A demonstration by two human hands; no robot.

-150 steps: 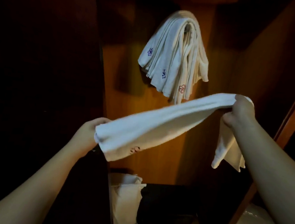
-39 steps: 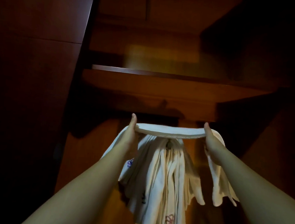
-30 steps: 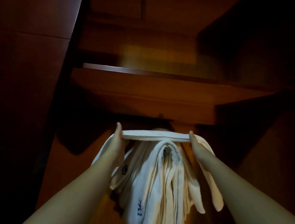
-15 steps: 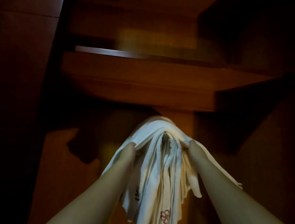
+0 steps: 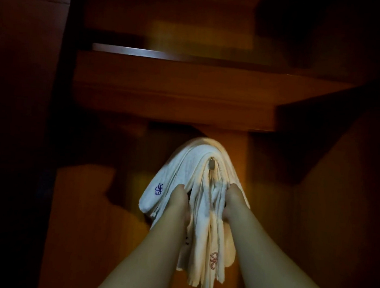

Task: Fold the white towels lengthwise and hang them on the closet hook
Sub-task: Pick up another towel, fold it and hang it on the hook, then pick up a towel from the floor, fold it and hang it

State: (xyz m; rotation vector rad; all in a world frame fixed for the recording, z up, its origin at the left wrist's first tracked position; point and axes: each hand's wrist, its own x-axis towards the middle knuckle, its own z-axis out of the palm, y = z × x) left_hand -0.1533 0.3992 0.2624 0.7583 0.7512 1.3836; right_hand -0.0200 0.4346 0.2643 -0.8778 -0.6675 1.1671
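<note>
Several white towels (image 5: 182,166) hang in a thick bundle over the metal closet hook (image 5: 211,166), whose tip shows at the top of the bundle. Small purple and pink flowers are stitched on some ends. My left hand (image 5: 178,198) presses against the left side of the bundle, fingers reaching in behind the folds. My right hand (image 5: 233,200) is on the right side, fingers curled into the hanging layers. The fingertips of both hands are hidden in the cloth, so the grip is unclear.
A wooden shelf (image 5: 177,90) juts out just above the hook. The closet's wooden back panel (image 5: 92,204) sits behind the towels. Dark closet walls close in on the left (image 5: 13,128) and right (image 5: 342,180).
The towel I held stretched above the hook has come down over it and joined the bundle. Both hands slid down from the top to the bundle's sides.
</note>
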